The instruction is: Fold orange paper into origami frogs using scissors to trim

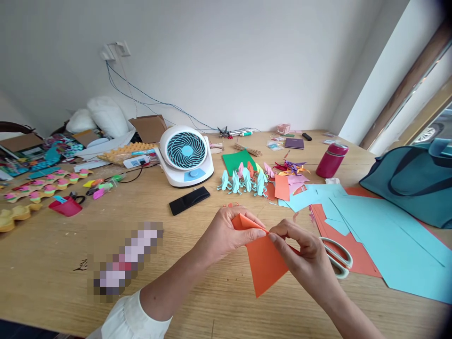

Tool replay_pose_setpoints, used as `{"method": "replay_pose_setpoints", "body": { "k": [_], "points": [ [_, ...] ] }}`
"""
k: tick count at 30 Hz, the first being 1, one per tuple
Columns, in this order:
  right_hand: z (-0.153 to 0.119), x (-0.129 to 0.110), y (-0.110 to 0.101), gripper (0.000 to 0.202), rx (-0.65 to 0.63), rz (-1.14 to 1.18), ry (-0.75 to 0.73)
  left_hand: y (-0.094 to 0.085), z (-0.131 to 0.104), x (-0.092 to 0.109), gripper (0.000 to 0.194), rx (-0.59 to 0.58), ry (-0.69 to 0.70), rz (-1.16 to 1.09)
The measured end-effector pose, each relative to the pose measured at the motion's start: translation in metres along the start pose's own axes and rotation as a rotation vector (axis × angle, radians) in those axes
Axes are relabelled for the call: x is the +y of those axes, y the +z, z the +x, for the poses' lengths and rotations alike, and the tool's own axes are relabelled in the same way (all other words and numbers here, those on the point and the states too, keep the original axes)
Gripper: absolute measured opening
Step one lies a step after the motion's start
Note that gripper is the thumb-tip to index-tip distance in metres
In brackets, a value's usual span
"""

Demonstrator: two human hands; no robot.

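An orange sheet of paper point(264, 266), folded along its upper edge, hangs above the front middle of the table, one corner pointing down. My left hand point(236, 228) pinches its top edge between thumb and fingers. My right hand point(300, 245) is closed on the same edge just to the right, the fingertips of both hands nearly touching. Scissors with pale handles point(341, 256) lie beside my right hand, partly hidden by it. Behind the hands stand several light-blue folded paper figures point(247, 180) and a small orange paper piece point(281, 188).
Light-blue sheets point(388, 235) and orange sheets lie at right, near a teal bag point(413, 179) and a red bottle point(332, 160). A white fan point(186, 153), a black case point(189, 200) and a pink cup point(66, 206) stand or lie left of centre.
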State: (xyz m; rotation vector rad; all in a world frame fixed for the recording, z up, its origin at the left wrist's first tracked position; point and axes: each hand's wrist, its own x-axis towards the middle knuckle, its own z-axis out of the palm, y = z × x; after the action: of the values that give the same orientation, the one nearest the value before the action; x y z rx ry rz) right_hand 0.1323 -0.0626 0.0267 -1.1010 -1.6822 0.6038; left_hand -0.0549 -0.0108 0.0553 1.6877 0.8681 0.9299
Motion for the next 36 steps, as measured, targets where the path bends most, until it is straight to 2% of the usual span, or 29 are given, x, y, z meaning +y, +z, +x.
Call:
{"method": "replay_pose_setpoints", "body": {
  "k": [7,15,20,27,36],
  "points": [
    [0.0,-0.002,0.003,0.017,0.02,-0.049,-0.036,0.0,-0.002,0.003,0.011,0.026,0.005,0.087],
    [0.002,-0.002,-0.002,0.026,0.01,0.058,0.078,-0.007,-0.002,0.006,0.019,0.037,-0.017,0.022],
    [0.001,-0.001,-0.002,0.026,-0.008,0.123,0.12,-0.012,-0.001,0.005,0.018,0.072,0.033,-0.031],
    [0.0,0.0,0.0,0.026,-0.027,0.155,0.154,-0.018,-0.002,0.009,0.017,0.149,0.085,0.081],
    [-0.002,0.0,-0.001,0.024,-0.036,0.141,0.136,-0.016,-0.003,0.015,0.014,0.158,0.069,0.045]
  ]
}}
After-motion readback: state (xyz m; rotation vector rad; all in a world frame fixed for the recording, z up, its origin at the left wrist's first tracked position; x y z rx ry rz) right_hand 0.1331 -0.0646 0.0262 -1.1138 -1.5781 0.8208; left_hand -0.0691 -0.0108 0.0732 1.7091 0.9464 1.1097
